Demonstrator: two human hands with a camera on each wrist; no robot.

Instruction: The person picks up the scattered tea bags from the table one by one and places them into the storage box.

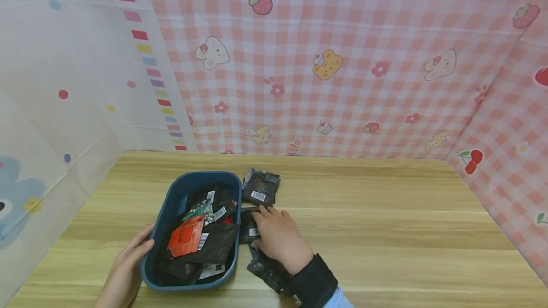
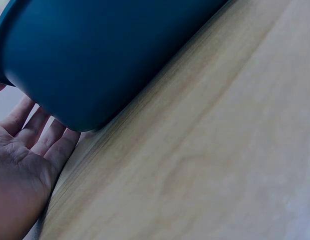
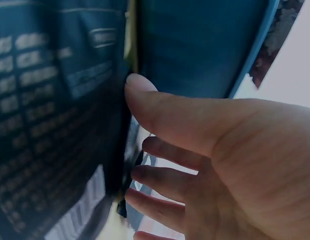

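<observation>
A blue bin (image 1: 150, 270) stands on the table, holding a jumble of mostly black sachets (image 1: 218, 246) and one orange sachet (image 1: 186, 236) on top. My left hand (image 1: 124, 265) rests against its left side; the left wrist view shows straight fingers (image 2: 44, 137) touching the outer wall. Just right of the bin, my right hand (image 1: 280, 236) lies over a black sachet (image 1: 248, 227) with a white barcode label. Up close in the right wrist view, the thumb (image 3: 165, 112) touches the dark printed sachet (image 3: 54, 125) at its edge, with the other fingers spread below.
Behind the right hand, more black sachets (image 1: 261, 187) lie beside the bin's far right corner. Others (image 1: 269, 270) lie partly beneath the right wrist and its black band (image 1: 314, 282). Patterned cloth (image 1: 325, 99) hangs behind the wooden table (image 1: 406, 232) and at both sides.
</observation>
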